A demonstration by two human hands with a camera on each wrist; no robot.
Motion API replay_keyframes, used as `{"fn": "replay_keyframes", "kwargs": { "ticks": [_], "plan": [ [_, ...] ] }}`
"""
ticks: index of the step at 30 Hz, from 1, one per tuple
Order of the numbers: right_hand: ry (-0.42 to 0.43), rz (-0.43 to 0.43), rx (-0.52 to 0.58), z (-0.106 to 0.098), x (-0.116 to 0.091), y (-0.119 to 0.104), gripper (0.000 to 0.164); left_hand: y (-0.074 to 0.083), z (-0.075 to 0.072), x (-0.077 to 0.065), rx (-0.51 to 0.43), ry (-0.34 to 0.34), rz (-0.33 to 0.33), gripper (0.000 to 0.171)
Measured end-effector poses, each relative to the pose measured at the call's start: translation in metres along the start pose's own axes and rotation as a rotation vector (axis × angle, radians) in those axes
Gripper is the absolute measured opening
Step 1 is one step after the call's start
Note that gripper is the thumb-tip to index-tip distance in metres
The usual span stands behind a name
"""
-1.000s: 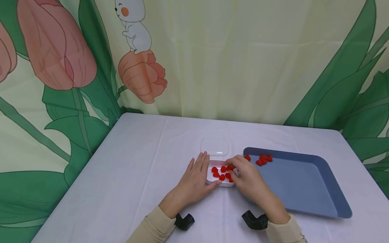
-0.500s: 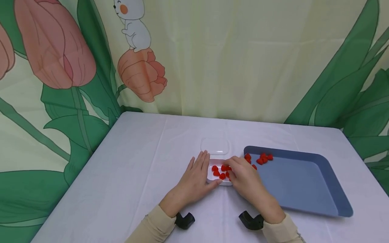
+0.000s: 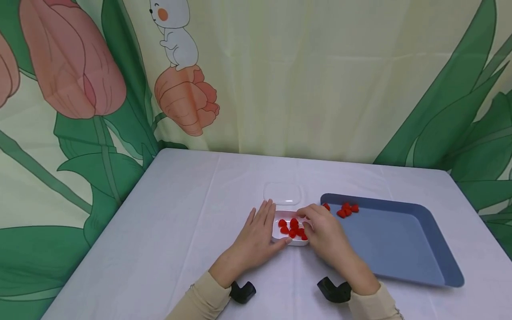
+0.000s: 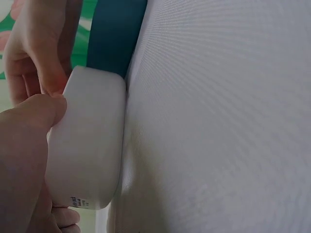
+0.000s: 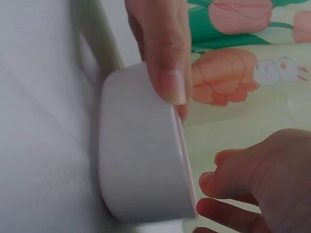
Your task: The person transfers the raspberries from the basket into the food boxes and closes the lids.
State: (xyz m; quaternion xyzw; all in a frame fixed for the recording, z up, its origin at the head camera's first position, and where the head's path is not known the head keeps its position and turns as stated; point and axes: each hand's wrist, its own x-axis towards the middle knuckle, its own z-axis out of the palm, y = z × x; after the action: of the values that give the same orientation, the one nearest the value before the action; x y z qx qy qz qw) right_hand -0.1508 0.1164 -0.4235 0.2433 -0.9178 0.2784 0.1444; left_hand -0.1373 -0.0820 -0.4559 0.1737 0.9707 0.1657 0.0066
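Note:
A small white box (image 4: 90, 141) stands on the table with several small, rounded red pieces (image 3: 283, 230) inside. My left hand (image 3: 253, 242) steadies the box, its straight fingers along the left side and its thumb on the near rim. At the right end of the box is my right hand (image 3: 326, 233), thumb and fingers parted over the rim. No red piece shows between those fingertips in the right wrist view. Part of the box's right end is hidden under this hand.
A blue-grey tray (image 3: 400, 240) lies to the right, with several red pieces (image 3: 347, 210) in its far left corner. Behind the box lies a clear lid (image 3: 282, 194). A printed curtain (image 3: 304, 80) hangs beyond the table's far edge.
The right hand moves slightly left, then back right. A red piece that was at its fingertips now lies against another in the box. The left hand stays in place.

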Motion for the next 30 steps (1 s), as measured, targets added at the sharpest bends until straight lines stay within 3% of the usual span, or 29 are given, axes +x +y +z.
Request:
{"fn": "replay_keyframes", "kwargs": {
  "ticks": [23, 30],
  "plan": [
    [0.132, 0.027, 0.055, -0.034, 0.002, 0.024, 0.028, 0.001, 0.000, 0.001, -0.015, 0.001, -0.015, 0.094],
    [0.126, 0.079, 0.047, -0.038, 0.000, 0.032, 0.027, 0.002, 0.000, 0.000, -0.015, -0.002, -0.018, 0.094]
  ]
}}
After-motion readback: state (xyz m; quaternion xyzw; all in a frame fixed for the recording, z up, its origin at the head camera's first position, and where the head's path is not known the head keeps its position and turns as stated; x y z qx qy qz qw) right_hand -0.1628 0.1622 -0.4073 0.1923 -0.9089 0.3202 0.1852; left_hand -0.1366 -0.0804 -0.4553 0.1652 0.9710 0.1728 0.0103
